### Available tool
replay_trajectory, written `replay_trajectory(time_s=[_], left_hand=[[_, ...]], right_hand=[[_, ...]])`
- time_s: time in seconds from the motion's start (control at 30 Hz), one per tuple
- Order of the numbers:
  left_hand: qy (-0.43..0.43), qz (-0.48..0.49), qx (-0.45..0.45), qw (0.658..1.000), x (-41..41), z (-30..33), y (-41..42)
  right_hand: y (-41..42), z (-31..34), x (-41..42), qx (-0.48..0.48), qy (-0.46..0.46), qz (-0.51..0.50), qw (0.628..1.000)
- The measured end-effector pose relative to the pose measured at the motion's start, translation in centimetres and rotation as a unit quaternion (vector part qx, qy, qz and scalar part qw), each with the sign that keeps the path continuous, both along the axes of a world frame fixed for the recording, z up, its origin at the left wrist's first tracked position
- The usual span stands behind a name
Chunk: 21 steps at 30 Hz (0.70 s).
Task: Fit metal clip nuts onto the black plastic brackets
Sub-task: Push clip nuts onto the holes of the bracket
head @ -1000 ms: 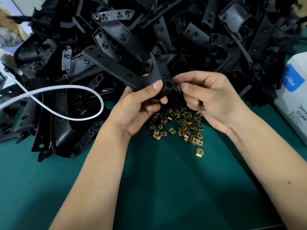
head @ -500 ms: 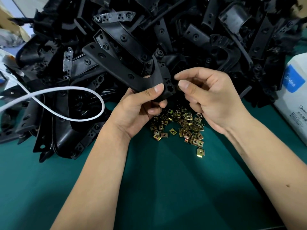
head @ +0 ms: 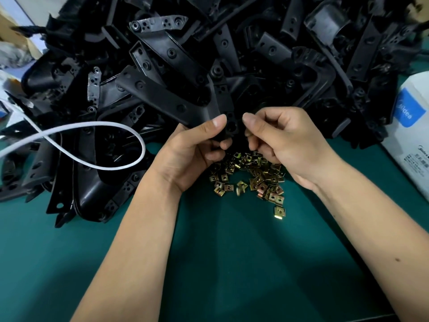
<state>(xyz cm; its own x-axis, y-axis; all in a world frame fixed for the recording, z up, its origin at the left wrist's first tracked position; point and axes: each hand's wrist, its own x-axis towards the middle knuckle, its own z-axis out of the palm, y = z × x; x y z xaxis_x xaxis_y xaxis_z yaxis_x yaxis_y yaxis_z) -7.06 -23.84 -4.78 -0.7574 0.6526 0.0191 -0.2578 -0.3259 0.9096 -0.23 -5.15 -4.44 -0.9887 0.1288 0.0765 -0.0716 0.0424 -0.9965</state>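
Head view. A dark green mat (head: 220,263) covers the bench; a large heap of black plastic brackets (head: 267,54), too many and too tangled to count, fills its far half. One white cable (head: 97,167) loops across the heap's left side, and one white carton (head: 413,145) stands at the right edge.

The left hand (head: 195,154) grips one bracket (head: 167,101) near its perforated end tab, thumb on top, apparently to steady that tab toward the other hand. The right hand (head: 285,142) sits just beside the tab with thumb and fingers curled together; whether a nut is pinched there cannot be told, as none shows.

The clip nuts (head: 250,173) lie loose in one brass-coloured pile directly under both hands, evidently for short reach. Several dozen at a guess; overlap prevents a count. One stray nut (head: 279,212) lies apart, nearer the viewer.
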Motion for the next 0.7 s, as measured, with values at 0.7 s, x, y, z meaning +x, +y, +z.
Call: replay_trajectory(time_s=[0.7], left_hand=[[-0.009,0.044,0.016,0.999,-0.3,-0.1,-0.6]], right_hand=[[-3.2,0.2,1.1,0.541,0.068,0.191,0.816]])
